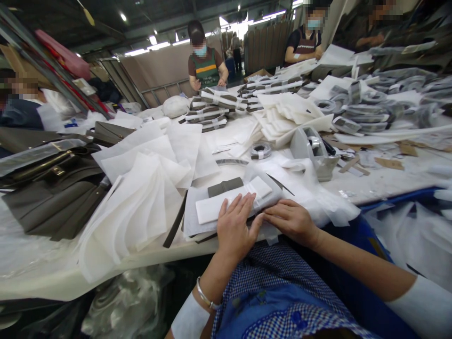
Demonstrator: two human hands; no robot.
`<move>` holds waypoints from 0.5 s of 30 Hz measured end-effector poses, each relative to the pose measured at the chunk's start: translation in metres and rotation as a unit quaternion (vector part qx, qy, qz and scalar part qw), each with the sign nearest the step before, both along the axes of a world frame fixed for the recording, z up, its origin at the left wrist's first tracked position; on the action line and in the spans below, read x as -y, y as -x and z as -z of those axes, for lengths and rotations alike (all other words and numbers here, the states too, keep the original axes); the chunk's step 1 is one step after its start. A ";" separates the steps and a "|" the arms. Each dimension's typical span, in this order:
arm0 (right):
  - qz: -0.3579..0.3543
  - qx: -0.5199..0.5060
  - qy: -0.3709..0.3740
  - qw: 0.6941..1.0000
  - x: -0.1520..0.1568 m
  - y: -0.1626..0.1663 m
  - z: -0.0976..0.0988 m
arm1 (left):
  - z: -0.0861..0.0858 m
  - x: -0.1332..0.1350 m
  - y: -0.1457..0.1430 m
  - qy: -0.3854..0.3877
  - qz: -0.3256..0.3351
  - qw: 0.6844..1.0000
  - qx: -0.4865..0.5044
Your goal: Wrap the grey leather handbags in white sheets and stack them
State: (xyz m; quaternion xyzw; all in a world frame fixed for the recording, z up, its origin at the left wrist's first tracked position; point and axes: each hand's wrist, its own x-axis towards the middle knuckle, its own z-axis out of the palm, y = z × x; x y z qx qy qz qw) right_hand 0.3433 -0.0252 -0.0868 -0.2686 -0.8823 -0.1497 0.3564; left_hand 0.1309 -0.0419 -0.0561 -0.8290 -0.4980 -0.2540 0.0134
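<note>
My left hand (pixel 236 226) lies flat, fingers stretched, on a white foam strip (pixel 213 209) close to the table's front edge. Behind the strip shows a dark grey-green flap-like piece (pixel 225 187). Both rest on a thin white wrapping sheet (pixel 190 221), which is bunched up at its right side. My right hand (pixel 293 220) is closed at that right side, its fingertips pressed together beside my left thumb. Whatever sits between them is hidden. A narrow dark strip (pixel 175 221) lies to the left of the sheet.
Fanned white sheets (pixel 141 202) and a dark bag (pixel 60 188) lie to the left. Behind stand a grey tape dispenser (pixel 307 153), a coiled wrapped strap (pixel 260 150) and bundles of wrapped straps (pixel 212 113). A blue bin (pixel 374 235) is at right. Co-workers are across the table.
</note>
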 end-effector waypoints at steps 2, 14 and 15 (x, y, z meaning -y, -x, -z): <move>0.002 -0.006 0.007 1.000 0.001 0.001 0.002 | 0.009 -0.003 -0.005 -0.029 -0.024 0.999 0.004; 0.033 0.073 0.123 0.989 0.032 -0.032 0.023 | 0.026 -0.005 -0.007 -0.063 -0.035 0.997 -0.034; 0.039 0.091 0.124 0.987 0.035 -0.033 0.028 | 0.026 -0.005 -0.007 -0.059 -0.034 0.997 -0.031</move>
